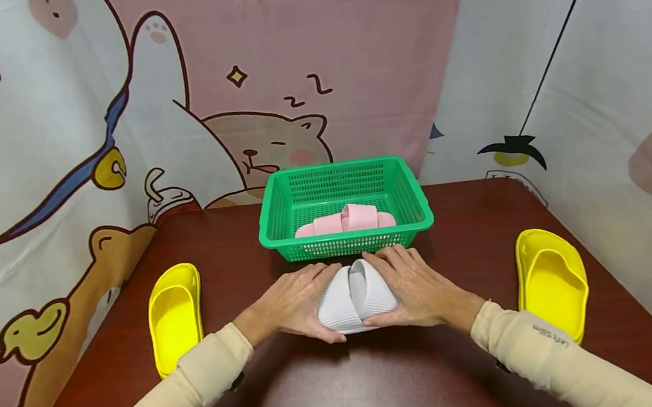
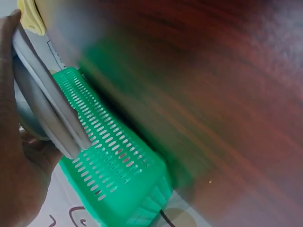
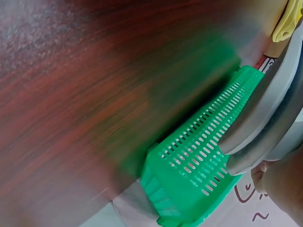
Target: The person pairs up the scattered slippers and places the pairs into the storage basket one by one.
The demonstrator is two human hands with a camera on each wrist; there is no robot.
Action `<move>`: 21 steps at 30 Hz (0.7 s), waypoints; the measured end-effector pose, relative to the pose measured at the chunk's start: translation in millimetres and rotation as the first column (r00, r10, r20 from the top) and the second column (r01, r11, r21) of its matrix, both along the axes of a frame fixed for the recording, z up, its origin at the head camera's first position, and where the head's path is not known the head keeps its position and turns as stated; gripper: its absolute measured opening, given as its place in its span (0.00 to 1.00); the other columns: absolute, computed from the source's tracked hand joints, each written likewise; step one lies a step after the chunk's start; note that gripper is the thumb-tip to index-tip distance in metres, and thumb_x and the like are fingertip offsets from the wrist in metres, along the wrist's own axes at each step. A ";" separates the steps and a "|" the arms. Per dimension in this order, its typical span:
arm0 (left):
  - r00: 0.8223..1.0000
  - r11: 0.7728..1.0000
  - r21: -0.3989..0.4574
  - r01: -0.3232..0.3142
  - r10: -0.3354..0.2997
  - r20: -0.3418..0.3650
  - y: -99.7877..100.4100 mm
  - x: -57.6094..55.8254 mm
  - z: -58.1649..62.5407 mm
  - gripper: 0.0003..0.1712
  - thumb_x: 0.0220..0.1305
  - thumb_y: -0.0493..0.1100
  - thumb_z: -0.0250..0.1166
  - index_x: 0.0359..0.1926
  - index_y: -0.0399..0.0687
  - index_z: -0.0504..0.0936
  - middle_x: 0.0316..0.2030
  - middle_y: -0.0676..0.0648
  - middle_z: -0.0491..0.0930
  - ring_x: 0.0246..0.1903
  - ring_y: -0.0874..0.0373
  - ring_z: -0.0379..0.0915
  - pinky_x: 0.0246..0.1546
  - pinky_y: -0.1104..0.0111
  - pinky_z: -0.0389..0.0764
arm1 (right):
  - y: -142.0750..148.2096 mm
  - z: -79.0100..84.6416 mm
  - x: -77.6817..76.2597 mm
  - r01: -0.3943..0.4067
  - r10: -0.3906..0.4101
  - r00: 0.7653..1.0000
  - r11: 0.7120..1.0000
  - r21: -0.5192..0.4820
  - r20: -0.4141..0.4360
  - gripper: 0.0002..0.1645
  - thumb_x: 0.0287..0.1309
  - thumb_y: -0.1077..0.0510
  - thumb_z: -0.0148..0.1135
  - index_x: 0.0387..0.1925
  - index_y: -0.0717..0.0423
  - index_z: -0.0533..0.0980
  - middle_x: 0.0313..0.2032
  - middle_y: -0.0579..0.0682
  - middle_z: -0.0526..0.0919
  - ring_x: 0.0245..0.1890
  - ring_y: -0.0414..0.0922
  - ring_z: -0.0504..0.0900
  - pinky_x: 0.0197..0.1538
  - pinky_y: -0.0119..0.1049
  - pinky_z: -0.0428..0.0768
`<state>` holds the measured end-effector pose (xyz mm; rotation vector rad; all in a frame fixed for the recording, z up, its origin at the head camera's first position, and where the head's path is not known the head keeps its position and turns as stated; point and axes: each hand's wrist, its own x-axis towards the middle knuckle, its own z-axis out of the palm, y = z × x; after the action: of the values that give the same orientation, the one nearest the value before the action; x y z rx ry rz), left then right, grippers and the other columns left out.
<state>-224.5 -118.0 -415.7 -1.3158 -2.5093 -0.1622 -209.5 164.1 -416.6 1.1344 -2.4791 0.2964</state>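
Observation:
Both hands hold a pair of white slippers with ribbed straps, just in front of the green basket. My left hand grips the left end, thumb along the near side and fingers over the far side. At the opposite end, my right hand grips in the same way. Both wrist views show two soles pressed together, the slippers held above the table. In the right wrist view the slippers overlap the basket's side.
The green plastic basket stands at the table's back, with pink slippers inside. One yellow slipper lies on the left; another yellow slipper lies on the right, partly behind the right sleeve. Printed cloth hangs around the brown table.

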 end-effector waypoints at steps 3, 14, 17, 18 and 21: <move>1.000 1.000 0.001 0.002 -0.002 -0.015 -2.3 -0.5 2.8 0.66 0.38 0.81 0.69 0.69 0.41 0.68 0.53 0.46 0.77 0.49 0.56 0.76 0.45 0.65 0.81 | -1.2 0.9 -1.4 0.005 -0.005 1.000 1.000 -0.013 -0.018 0.66 0.47 0.15 0.59 0.70 0.62 0.67 0.58 0.56 0.73 0.55 0.51 0.69 0.52 0.50 0.70; 1.000 1.000 0.002 -0.007 0.007 -0.007 -11.7 -3.3 5.4 0.63 0.36 0.79 0.71 0.67 0.44 0.69 0.50 0.49 0.77 0.47 0.58 0.76 0.42 0.65 0.82 | 11.1 21.3 -19.1 -0.011 0.013 0.996 1.000 -0.029 0.089 0.51 0.63 0.26 0.56 0.70 0.61 0.68 0.66 0.55 0.73 0.67 0.54 0.69 0.66 0.55 0.68; 1.000 1.000 0.003 -0.001 0.001 -0.008 -13.4 -2.7 3.4 0.63 0.37 0.79 0.70 0.66 0.44 0.69 0.49 0.50 0.77 0.45 0.58 0.75 0.40 0.66 0.81 | 18.4 27.3 -27.8 0.009 -0.003 0.994 0.999 -0.051 0.113 0.47 0.66 0.31 0.57 0.71 0.60 0.68 0.67 0.56 0.72 0.69 0.55 0.67 0.68 0.57 0.64; 1.000 1.000 0.002 -0.001 0.001 -0.015 -13.9 -2.4 2.8 0.62 0.37 0.80 0.70 0.66 0.44 0.70 0.48 0.50 0.77 0.45 0.58 0.75 0.40 0.66 0.81 | 20.8 29.0 -31.1 0.017 -0.009 0.993 0.998 -0.060 0.121 0.46 0.66 0.32 0.58 0.71 0.60 0.68 0.68 0.56 0.72 0.70 0.56 0.66 0.68 0.57 0.63; 0.998 1.000 0.000 0.001 -0.001 -0.059 -15.4 -1.9 0.9 0.62 0.35 0.82 0.67 0.64 0.45 0.72 0.47 0.51 0.78 0.45 0.58 0.75 0.44 0.65 0.77 | 27.5 33.9 -43.3 0.052 -0.042 0.989 0.996 -0.070 0.142 0.45 0.66 0.34 0.59 0.72 0.60 0.67 0.69 0.57 0.70 0.71 0.56 0.64 0.69 0.58 0.61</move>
<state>-226.4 -133.5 -414.8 -1.3030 -2.4599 -0.1214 -252.8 191.6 -382.7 1.0566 -2.5898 0.4647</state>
